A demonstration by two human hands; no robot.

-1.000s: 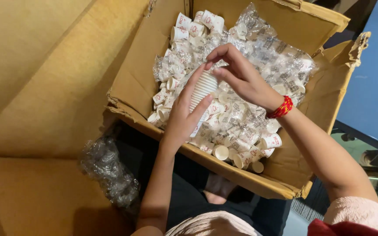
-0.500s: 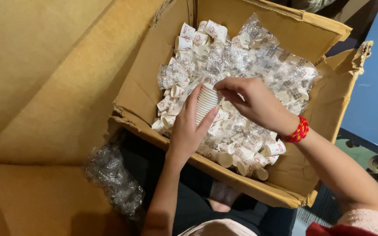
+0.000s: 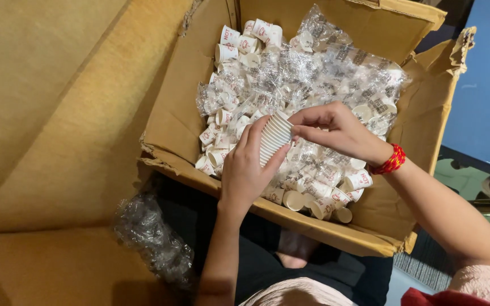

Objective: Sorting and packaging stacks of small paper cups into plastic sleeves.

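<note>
An open cardboard box (image 3: 171,124) holds many small white paper cups with red print, loose ones (image 3: 228,42) and others in clear plastic sleeves (image 3: 336,62). My left hand (image 3: 245,170) grips a nested stack of white paper cups (image 3: 273,139) over the box. My right hand (image 3: 336,130), with a red bead bracelet (image 3: 389,161) at the wrist, pinches the top end of that stack with its fingertips. Both hands hover just above the cups in the box.
A large sheet of brown cardboard (image 3: 52,113) lies to the left. A crumpled clear plastic wrapper (image 3: 151,238) sits below the box's near-left corner. The box's right flap (image 3: 438,79) stands up, torn at the edge. A blue surface (image 3: 489,96) is at far right.
The view has shifted so the box and hands sit lower and to the right. My right fingers have moved along to the top of the stack. The left hand's grip is unchanged.
</note>
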